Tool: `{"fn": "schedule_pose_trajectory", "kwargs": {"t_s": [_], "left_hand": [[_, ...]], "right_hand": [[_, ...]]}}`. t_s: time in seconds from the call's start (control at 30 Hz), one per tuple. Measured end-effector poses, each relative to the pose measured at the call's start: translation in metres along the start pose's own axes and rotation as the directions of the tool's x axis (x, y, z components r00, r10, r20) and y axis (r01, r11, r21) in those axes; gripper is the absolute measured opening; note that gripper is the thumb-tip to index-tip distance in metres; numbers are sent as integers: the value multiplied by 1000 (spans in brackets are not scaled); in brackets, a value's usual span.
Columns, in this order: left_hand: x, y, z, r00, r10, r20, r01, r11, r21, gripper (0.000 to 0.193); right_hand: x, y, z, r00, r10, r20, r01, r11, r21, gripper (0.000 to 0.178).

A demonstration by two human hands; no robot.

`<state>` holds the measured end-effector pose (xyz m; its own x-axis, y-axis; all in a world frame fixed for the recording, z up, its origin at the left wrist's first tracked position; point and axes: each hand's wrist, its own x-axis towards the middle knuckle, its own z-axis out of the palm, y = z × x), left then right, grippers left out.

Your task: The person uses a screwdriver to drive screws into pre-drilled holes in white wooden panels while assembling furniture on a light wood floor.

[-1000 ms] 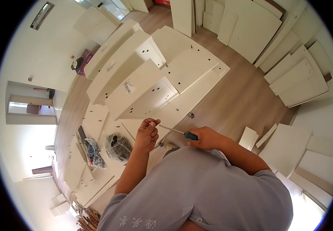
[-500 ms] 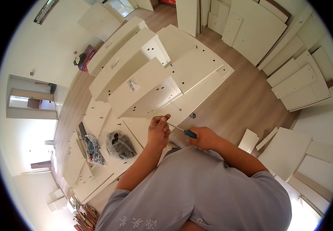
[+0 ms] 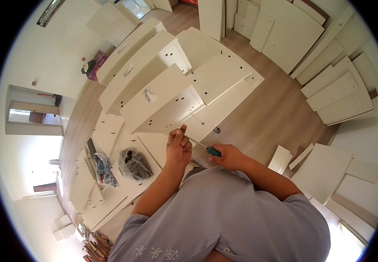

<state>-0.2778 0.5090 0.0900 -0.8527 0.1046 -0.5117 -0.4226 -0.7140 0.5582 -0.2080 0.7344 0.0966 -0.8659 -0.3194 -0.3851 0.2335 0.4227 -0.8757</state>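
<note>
My right hand (image 3: 230, 157) is wrapped round the dark green handle of a screwdriver (image 3: 214, 151). Its thin metal shaft slants up and left to my left hand (image 3: 178, 147), whose curled fingers close at the tip end. Whether a small screw is pinched there too is hidden by the fingers. Just beyond both hands lies a white cabinet panel assembly (image 3: 156, 94), with upright boards, dark drilled holes and a paper label. A small dark round fitting (image 3: 216, 130) sits near the panel's edge, beyond my right hand.
Left of my left arm, a clear plastic bag of dark hardware (image 3: 134, 164) and a second bag of small parts (image 3: 104, 170) rest on white panels with upright pins. Loose boards (image 3: 335, 94) lean along the right wall. Wood scraps (image 3: 97, 244) lie at the lower left.
The whole view has shifted slightly to the left. Both hands keep nearly the same hold, with the screwdriver still between them.
</note>
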Motion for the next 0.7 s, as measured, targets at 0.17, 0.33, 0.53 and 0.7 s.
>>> {"fn": "schedule_pose_trajectory", "kwargs": {"t_s": [0.17,0.33,0.53,0.7], "left_hand": [[-3,-3,7,1000,-11,-10,11,1000,7,4],[-2,-4,12,999,35,-32,-35,999,18,6],[2,-5,10,1000,18,-16,-18,1000,10,4],[8,-12,14,1000,6,-25,-4,996,86,3]], "right_hand": [[0,4,0,994,-80,-69,82,996,27,30],[2,1,-8,995,-89,-46,88,996,-22,31],[0,1,-9,998,-47,-46,46,998,-32,31],[0,5,-11,997,-60,-55,57,997,-54,31]]}}
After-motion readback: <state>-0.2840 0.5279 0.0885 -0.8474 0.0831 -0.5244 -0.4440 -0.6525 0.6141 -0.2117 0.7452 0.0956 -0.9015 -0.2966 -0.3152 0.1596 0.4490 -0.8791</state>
